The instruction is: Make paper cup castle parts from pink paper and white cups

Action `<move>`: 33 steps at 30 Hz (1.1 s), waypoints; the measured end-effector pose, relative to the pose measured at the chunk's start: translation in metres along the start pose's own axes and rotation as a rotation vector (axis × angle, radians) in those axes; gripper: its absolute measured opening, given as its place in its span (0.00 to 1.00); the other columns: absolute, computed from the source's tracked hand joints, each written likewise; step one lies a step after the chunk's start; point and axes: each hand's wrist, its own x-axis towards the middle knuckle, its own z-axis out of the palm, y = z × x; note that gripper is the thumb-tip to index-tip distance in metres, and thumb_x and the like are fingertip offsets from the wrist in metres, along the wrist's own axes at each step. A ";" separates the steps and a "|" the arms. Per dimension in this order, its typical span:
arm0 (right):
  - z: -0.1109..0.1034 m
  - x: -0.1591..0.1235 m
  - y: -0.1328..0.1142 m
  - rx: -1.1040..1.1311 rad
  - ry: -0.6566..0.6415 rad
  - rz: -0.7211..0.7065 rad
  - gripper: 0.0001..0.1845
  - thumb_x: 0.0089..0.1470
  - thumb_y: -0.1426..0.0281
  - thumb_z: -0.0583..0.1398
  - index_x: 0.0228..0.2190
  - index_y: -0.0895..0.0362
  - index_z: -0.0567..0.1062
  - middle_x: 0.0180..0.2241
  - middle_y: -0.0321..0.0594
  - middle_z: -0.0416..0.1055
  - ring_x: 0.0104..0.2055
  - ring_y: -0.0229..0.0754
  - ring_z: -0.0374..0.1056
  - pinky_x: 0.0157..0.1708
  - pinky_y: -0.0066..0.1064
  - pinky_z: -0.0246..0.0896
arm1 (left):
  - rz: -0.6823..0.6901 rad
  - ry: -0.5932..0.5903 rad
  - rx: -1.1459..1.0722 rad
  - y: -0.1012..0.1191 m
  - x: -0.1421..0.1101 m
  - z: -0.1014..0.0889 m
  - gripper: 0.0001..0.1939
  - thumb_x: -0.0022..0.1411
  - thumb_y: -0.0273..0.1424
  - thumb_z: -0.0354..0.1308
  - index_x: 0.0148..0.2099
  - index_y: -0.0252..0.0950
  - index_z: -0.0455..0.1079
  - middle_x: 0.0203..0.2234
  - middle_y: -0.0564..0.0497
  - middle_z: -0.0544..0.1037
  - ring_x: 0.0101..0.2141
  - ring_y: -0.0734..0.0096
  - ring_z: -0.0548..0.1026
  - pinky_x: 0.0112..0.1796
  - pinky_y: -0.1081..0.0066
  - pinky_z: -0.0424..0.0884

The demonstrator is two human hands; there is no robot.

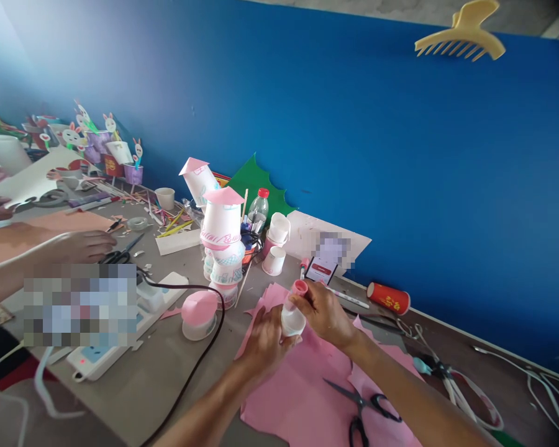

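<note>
Over the pink paper [298, 397], the left hand [266, 335] grips a small white container [292, 323], and the right hand [325, 308] pinches a pink-rimmed tubular piece [299, 287] at its upper side; whether either holds anything inside cannot be told. Black-handled scissors [361, 400] lie open on the paper. To the left, a low white tub [199, 328] bears a pink paper disc [199, 307]. Behind it rises a stack of decorated paper cups [222, 226] topped by a pink cone. Beside that stand a clear bottle [259, 211] with a red cap and plain white cups [274, 261]. A red cup [388, 298] lies on its side near the wall. Farther left, purple cups [133, 174] have rabbit figures standing up from them.
</note>
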 end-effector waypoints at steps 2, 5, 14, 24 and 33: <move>0.003 -0.002 0.002 -0.125 0.033 -0.074 0.16 0.61 0.60 0.52 0.29 0.56 0.71 0.23 0.41 0.71 0.28 0.43 0.64 0.29 0.30 0.54 | 0.004 0.006 0.017 -0.001 0.000 0.001 0.22 0.57 0.32 0.57 0.53 0.36 0.58 0.38 0.44 0.77 0.41 0.55 0.75 0.54 0.44 0.60; 0.004 -0.003 0.006 -0.208 0.073 -0.105 0.16 0.61 0.59 0.52 0.31 0.58 0.73 0.24 0.43 0.72 0.29 0.45 0.65 0.31 0.32 0.55 | 0.042 0.022 0.045 -0.004 0.000 0.004 0.23 0.56 0.30 0.57 0.54 0.35 0.58 0.41 0.42 0.77 0.41 0.56 0.76 0.55 0.45 0.59; -0.025 -0.007 0.007 0.009 0.096 0.058 0.16 0.62 0.62 0.50 0.28 0.56 0.70 0.25 0.40 0.74 0.27 0.41 0.68 0.28 0.28 0.58 | 0.039 0.014 0.063 -0.001 0.000 0.002 0.21 0.56 0.31 0.58 0.51 0.35 0.59 0.39 0.44 0.77 0.40 0.56 0.76 0.53 0.45 0.62; -0.011 -0.001 -0.007 0.053 -0.124 0.123 0.14 0.58 0.62 0.54 0.23 0.54 0.63 0.19 0.33 0.66 0.21 0.36 0.59 0.21 0.27 0.48 | 0.053 0.008 0.013 -0.005 -0.001 0.004 0.21 0.59 0.34 0.56 0.53 0.36 0.58 0.40 0.43 0.78 0.41 0.55 0.76 0.54 0.43 0.61; -0.035 0.004 -0.010 -0.187 -0.152 0.059 0.15 0.58 0.60 0.54 0.24 0.54 0.67 0.22 0.37 0.68 0.25 0.40 0.62 0.23 0.28 0.47 | 0.059 0.008 0.034 -0.003 -0.001 0.003 0.21 0.58 0.33 0.57 0.53 0.36 0.59 0.42 0.43 0.77 0.42 0.57 0.75 0.54 0.46 0.60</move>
